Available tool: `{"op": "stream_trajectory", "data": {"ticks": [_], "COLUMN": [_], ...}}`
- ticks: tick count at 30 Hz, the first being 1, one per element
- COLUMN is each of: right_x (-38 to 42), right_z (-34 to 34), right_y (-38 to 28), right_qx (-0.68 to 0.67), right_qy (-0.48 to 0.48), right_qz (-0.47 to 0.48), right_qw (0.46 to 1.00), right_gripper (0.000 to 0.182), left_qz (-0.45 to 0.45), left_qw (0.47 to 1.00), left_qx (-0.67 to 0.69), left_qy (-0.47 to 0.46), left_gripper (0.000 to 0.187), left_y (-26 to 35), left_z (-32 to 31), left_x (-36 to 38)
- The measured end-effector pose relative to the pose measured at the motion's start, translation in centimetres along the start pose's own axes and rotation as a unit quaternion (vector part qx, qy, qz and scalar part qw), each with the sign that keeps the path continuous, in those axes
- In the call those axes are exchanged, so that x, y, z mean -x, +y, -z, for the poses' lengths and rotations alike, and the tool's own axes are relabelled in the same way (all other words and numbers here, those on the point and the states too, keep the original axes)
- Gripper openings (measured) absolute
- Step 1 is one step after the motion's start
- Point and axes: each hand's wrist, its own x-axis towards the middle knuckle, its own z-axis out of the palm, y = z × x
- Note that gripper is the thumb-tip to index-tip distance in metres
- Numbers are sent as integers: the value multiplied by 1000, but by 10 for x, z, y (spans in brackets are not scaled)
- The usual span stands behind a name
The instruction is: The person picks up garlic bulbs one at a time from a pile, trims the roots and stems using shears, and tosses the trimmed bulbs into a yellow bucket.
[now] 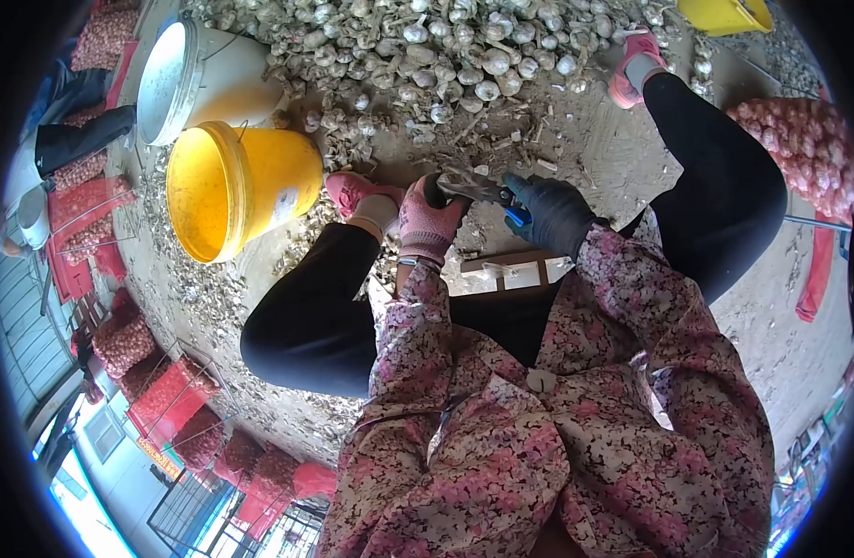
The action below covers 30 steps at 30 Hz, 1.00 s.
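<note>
My left hand [430, 221], in a pink glove with dark fingertips, is closed in front of my knees. What its fingers hold, if anything, is hidden. My right hand [552, 216], in a dark glove, is wrapped around shears with blue handles [518, 216]. The metal blades [475, 188] point left and reach the fingers of my left hand. Beyond both hands lies a large heap of garlic bulbs [487, 60] on the floor, with dry stem scraps scattered at its near edge.
To the left stand a yellow bucket [283, 177] and a white bucket [174, 88]. Another yellow container [724, 14] is at the far right. Filled red mesh sacks [803, 153] stand at right, with several more along the left. Part of another person [73, 139] shows at far left.
</note>
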Motion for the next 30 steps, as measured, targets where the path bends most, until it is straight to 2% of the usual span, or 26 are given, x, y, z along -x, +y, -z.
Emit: {"op": "stream_trajectory", "data": {"ticks": [2,3,4,6,7,8,10,14,16,18,19,20,21,22,24,25,26,27,28,29,30], "right_x": [-4,-5,-3,3,3,4,7,9,7,4,2,-1,-6,-9,-9,-6,-2,0,1,2,1], "right_z": [-6,-8,-10,-14,-14,-14,-17,-23,-25,-22,-20,-26,-37,-50,-47,-43,-40,-41,-36,-28,-23], "right_y": [1,0,-1,-7,-8,-9,-10,-6,-2,0,2,12,25,35,36,35,33,34,33,32,35], "right_qx": [-47,-94,-93,-77,-77,-64,-54,-88,-100,-82,-71,-74,-37,-1,-4,-34,-66,-84,-85,-267,-440], "right_qy": [-23,-45,-44,-11,-11,3,18,8,-13,-41,-58,-55,-79,-105,-127,-130,-133,-97,-95,-82,-67], "right_qz": [-9,-14,-14,-13,-12,-5,-3,-2,1,-21,-64,-68,-74,-79,-111,-124,-137,-130,-130,-187,-239], "right_qw": [999,994,995,997,997,998,998,996,995,996,994,993,993,991,986,983,979,983,983,942,863], "right_gripper": [70,69,69,70,70,70,71,59,53,35,29,29,27,26,28,29,31,33,33,34,35], "left_qz": [-81,22,21,123,148,148,15,38,101,87,30,-29,-141,-143,-27,-33,-40,-1,-45,-97,-175], "left_qw": [990,983,983,968,974,974,985,980,952,949,947,940,951,951,905,896,865,884,830,764,692], "left_qx": [-79,181,181,216,169,169,174,193,286,300,313,324,260,258,419,437,494,467,556,634,684], "left_qy": [87,-15,-14,-34,-20,-20,11,-10,-44,-43,-71,-99,-88,-91,-76,-67,-77,-10,33,67,152], "left_gripper": [43,43,43,41,38,38,40,39,37,32,34,35,39,39,38,42,38,33,27,25,30], "left_y": [-20,-18,-16,1,12,8,-1,-7,-19,-28,-32,-26,-5,0,2,-23,-39,-22,-37,-51,1], "left_z": [-11,-14,-16,-16,-14,-18,-25,-29,-34,-40,-44,-44,-38,-32,-19,-11,4,29,51,72,99], "left_x": [-4,-4,-4,-1,3,3,3,4,6,6,8,10,16,18,13,4,-4,-3,-12,-22,-21]}}
